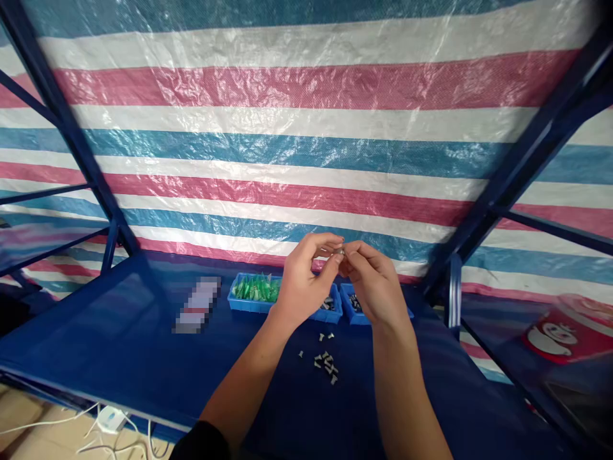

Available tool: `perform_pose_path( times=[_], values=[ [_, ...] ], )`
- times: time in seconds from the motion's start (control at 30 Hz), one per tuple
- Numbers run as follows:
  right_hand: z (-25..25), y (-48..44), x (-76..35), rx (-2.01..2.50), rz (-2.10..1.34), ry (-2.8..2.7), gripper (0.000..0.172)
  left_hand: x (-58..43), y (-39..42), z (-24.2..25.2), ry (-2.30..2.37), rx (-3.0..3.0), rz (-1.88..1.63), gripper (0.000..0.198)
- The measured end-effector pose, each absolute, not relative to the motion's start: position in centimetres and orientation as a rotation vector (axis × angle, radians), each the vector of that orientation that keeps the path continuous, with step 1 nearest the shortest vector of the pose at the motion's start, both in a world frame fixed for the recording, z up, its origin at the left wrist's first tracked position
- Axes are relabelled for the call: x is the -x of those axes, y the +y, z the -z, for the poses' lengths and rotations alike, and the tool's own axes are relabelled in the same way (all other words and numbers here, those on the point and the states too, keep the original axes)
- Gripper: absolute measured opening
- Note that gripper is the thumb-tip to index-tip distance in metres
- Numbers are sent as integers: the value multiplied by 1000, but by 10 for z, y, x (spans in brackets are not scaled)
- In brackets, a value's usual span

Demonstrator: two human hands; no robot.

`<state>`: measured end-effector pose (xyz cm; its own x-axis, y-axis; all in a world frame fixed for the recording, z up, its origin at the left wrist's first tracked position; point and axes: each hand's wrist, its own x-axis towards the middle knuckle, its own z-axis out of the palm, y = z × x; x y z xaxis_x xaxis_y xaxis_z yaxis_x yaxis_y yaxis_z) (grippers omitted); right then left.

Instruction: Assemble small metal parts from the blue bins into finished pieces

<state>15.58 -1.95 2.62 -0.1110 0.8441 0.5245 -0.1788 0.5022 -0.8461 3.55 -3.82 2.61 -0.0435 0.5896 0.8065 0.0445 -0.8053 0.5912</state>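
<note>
My left hand (306,281) and my right hand (376,281) meet above the blue bins, fingertips pinched together on a small shiny metal piece (341,251). Fingers hide most of it, so its exact kind is unclear. Below my hands, several loose metal pieces (328,361) that look like short bolts lie scattered on the dark blue table. Behind my left hand is a blue bin (330,316) with metal parts. Another blue bin (353,317), holding dark small parts, is partly covered by my right hand.
Green packets (258,287) fill a blue bin (249,306) on the left. A pixelated flat item (197,305) lies on the table (119,332) farther left. Dark blue frame posts (517,153) and a striped sheet (306,160) enclose the back. A red container (572,332) stands at right.
</note>
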Motion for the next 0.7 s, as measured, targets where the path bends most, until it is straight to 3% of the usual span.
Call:
perform_pose_path(
  times=[0.3,0.43,0.53,0.7],
  values=[
    [-25,-20,-168,712,-891,-1492,17,-40,-34,-20,871,-1929,-1932,18],
    [-27,-21,-173,738,-808,-1497,12,-37,-33,-23,1089,-1879,-1761,16],
    [-27,-21,-175,748,-773,-1545,7,-33,-33,-25,1074,-1834,-1627,23],
    [-26,-22,-172,711,-723,-1561,4,-29,-34,-26,985,-1736,-1598,13]
  ],
)
